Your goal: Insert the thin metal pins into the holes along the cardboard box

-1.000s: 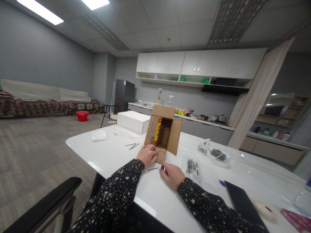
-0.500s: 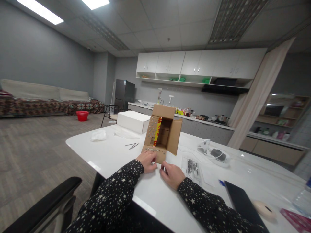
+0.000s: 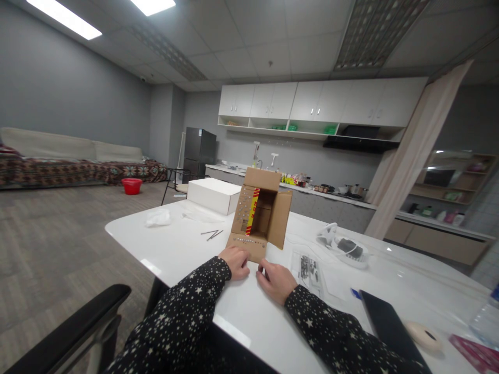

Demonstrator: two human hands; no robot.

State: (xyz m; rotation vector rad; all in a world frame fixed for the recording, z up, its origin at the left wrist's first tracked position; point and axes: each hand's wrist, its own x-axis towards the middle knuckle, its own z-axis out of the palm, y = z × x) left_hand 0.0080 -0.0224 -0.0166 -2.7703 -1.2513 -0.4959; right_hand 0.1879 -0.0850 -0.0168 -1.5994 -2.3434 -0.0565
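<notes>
An opened cardboard box [image 3: 280,221] stands on the white table [image 3: 156,246], its opening facing me and its flaps spread. Small shiny dots and a red-and-yellow strip mark its left flap and lower flap. My left hand [image 3: 235,262] lies at the left of the lower flap's near edge, fingers curled in. Just right of it, apart from it, my right hand [image 3: 277,282] rests by the flap's near corner with thumb and fingertips drawn together. Whatever either hand may hold is too small or hidden to make out.
A clear packet of small dark pieces [image 3: 310,267] lies right of my hands, with a white strapped device [image 3: 346,249] beyond. Thin dark rods [image 3: 212,235], a white box [image 3: 214,195] and crumpled plastic [image 3: 158,218] are leftward. A dark flat device [image 3: 388,322] lies near right.
My left hand has drawn slightly back and left from the flap's near edge, its fingers curling in more. My right hand and the cardboard box have stayed put.
</notes>
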